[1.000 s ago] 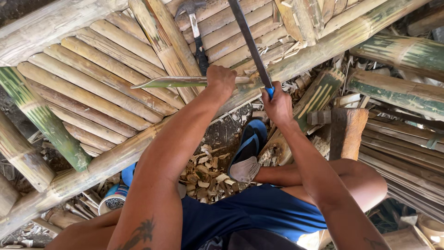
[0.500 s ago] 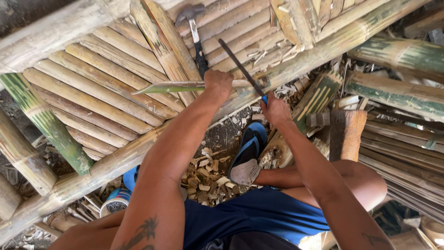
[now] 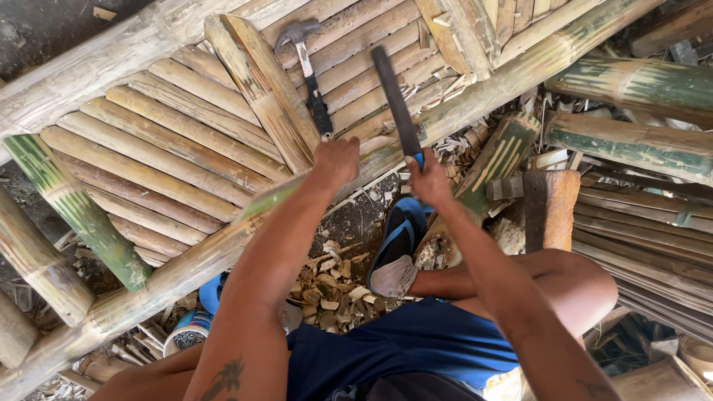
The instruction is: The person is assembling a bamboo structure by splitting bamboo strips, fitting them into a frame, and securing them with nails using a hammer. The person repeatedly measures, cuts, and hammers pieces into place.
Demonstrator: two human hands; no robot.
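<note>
Blade up over the bamboo pole

Right hand gripping a dark long blade, raised just past the long bamboo pole; left hand closed around a thin green bamboo strip lying on that pole; a hammer rests on the slats beyond it.

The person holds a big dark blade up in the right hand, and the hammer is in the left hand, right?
Not quite. The right hand does hold the dark blade raised, but the hammer lies loose on the bamboo slats. The left hand grips a thin bamboo strip instead. The head view shows this.
</note>
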